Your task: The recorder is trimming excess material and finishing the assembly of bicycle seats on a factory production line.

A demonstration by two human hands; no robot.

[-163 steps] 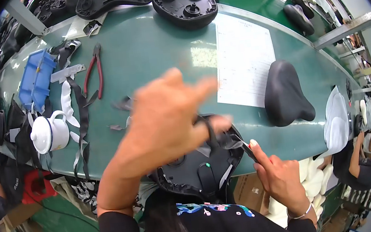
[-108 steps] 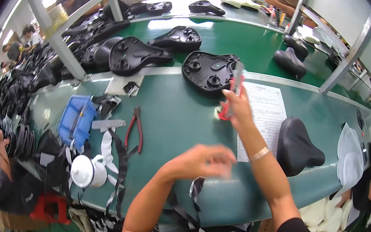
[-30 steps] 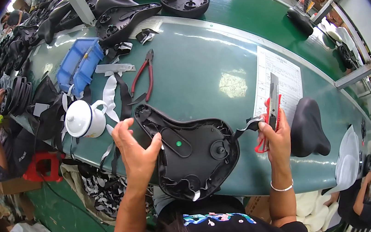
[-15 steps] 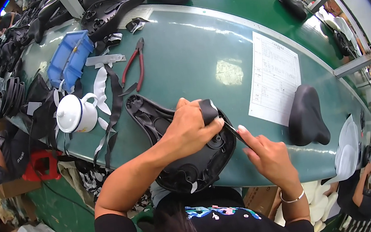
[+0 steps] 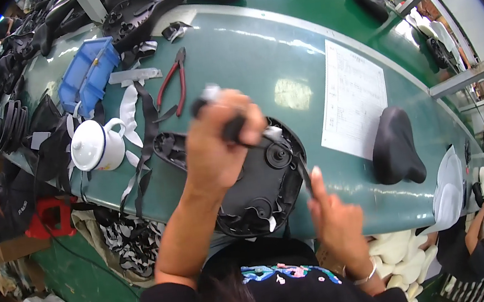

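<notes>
A black bicycle saddle (image 5: 238,191) lies underside up at the near table edge, showing its plastic base and round mounts. Over its upper part my left hand (image 5: 219,138) is closed, smeared by motion, around a black strip of cover material (image 5: 233,129). That strip stretches from my fist toward the saddle's rim by the right mount. My right hand (image 5: 338,223) grips a thin dark knife (image 5: 306,176), its blade up against the saddle's right rim. The knife's handle is mostly hidden in my fingers.
Red-handled cutting pliers (image 5: 176,83), a white lidded mug (image 5: 96,146), a blue bin (image 5: 87,73) and scrap strips (image 5: 130,116) lie left. A printed sheet (image 5: 353,95) and another black saddle (image 5: 397,147) are right. Co-workers sit at far left and right (image 5: 477,243).
My left hand has risen and moved left, pulling the black strip away from the saddle's rim. The right hand with the knife has dropped slightly nearer to me. The saddle has shifted a little.
</notes>
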